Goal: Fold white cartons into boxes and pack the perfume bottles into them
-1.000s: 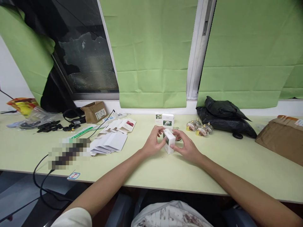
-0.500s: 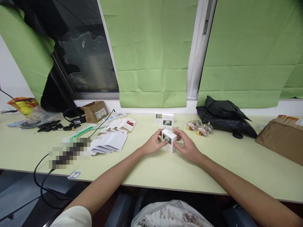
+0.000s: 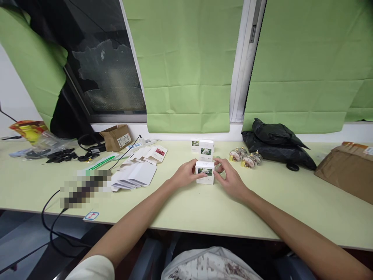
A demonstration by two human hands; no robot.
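Observation:
A small white cardboard box [image 3: 205, 179] with a white-flower picture on its front stands upright on the table, its front facing me. My left hand [image 3: 186, 173] grips it from the left, thumb lying across the front and fingers behind. At its right edge, my right hand [image 3: 231, 178] has thumb and fingers curled against the side. Directly behind stands another white flower box [image 3: 206, 151]. A further white box [image 3: 195, 146] is partly hidden at the back. Some pale round item behind my right fingers is mostly covered.
Flattened white cartons [image 3: 136, 175] lie to the left. Several round glass bottles [image 3: 249, 160] with gold tags sit at right, near black plastic bags [image 3: 276, 146]. A brown carton [image 3: 346, 171] is far right. Black cables [image 3: 52, 221] hang over the left table edge.
The box has turned from an angled, slightly tilted pose to upright and square to me, moving slightly left. Both hands have stayed around it.

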